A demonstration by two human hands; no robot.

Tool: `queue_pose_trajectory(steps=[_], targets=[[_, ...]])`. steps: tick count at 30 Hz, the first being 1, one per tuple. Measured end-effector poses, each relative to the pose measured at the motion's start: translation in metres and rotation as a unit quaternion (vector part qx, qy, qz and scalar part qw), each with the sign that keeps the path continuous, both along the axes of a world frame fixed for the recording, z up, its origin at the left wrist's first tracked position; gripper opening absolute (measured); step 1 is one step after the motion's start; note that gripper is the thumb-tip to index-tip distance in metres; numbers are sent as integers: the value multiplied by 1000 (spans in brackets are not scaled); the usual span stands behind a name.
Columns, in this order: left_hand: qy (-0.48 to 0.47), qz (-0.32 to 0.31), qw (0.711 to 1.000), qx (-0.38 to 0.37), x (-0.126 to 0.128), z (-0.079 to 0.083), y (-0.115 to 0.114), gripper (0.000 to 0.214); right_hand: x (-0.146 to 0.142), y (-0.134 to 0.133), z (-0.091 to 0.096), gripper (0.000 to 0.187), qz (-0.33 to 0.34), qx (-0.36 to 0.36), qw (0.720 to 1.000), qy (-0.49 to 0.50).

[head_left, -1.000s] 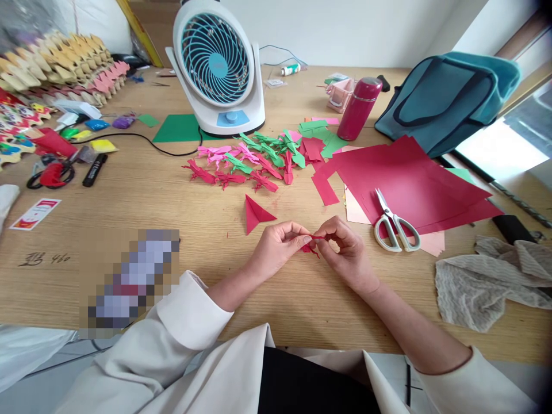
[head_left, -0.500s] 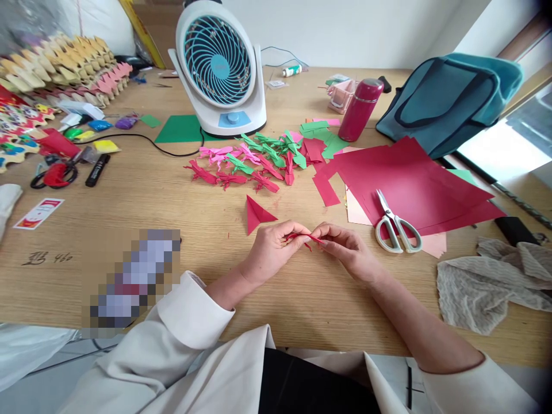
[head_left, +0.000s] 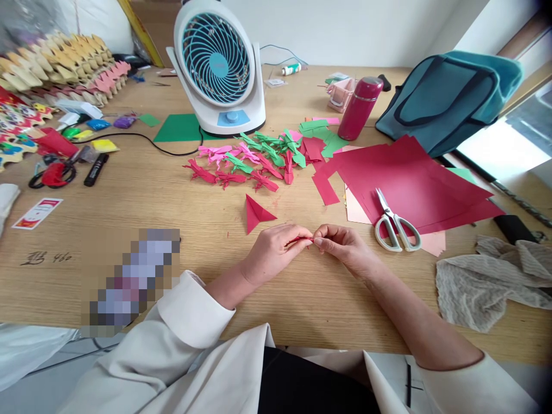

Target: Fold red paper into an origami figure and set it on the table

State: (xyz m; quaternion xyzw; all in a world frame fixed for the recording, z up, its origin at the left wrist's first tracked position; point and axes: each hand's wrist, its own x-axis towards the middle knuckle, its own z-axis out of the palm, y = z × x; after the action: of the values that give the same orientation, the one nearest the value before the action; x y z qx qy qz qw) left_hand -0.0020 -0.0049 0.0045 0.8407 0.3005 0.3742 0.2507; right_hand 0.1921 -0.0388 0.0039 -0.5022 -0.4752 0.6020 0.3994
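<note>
My left hand [head_left: 276, 250] pinches a small piece of folded red paper [head_left: 302, 238], most of it hidden behind the fingers. At its right end, the thumb and forefinger of my right hand [head_left: 345, 248] are closed on the same piece, so the fingertips of both hands nearly meet. Just beyond my left hand lies a folded red paper triangle [head_left: 257, 214] on the table. Farther back, several folded paper figures in red [head_left: 228, 179], green [head_left: 269, 148] and pink [head_left: 214, 153] lie in a loose group.
White-handled scissors [head_left: 394, 224] rest on large red sheets [head_left: 414, 181] to the right. Behind stand a fan [head_left: 219, 69], a red flask [head_left: 360, 109] and a teal bag [head_left: 448, 103]. A grey cloth [head_left: 472, 287] lies at right, a black marker [head_left: 95, 169] at left.
My fingertips have drawn closer together over the red paper, and less of it shows now. My right fingers have shifted slightly left. The things on the table stay put.
</note>
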Motion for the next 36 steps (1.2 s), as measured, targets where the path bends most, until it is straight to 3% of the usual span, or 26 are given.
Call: queue_pose_trajectory(steps=[6, 14, 27, 36], targets=[[-25, -26, 999, 15, 1, -3, 4, 4, 0, 1, 2, 43, 6, -6, 1000, -2], [-32, -16, 999, 36, 4, -2, 3, 7, 4, 2, 1, 41, 39, -23, 999, 19], [-75, -30, 997, -17, 6, -2, 1, 6, 6, 2, 5, 37, 43, -44, 996, 61], [-87, -40, 995, -4, 5, -5, 2, 7, 8, 3, 2, 37, 44, -42, 997, 44]])
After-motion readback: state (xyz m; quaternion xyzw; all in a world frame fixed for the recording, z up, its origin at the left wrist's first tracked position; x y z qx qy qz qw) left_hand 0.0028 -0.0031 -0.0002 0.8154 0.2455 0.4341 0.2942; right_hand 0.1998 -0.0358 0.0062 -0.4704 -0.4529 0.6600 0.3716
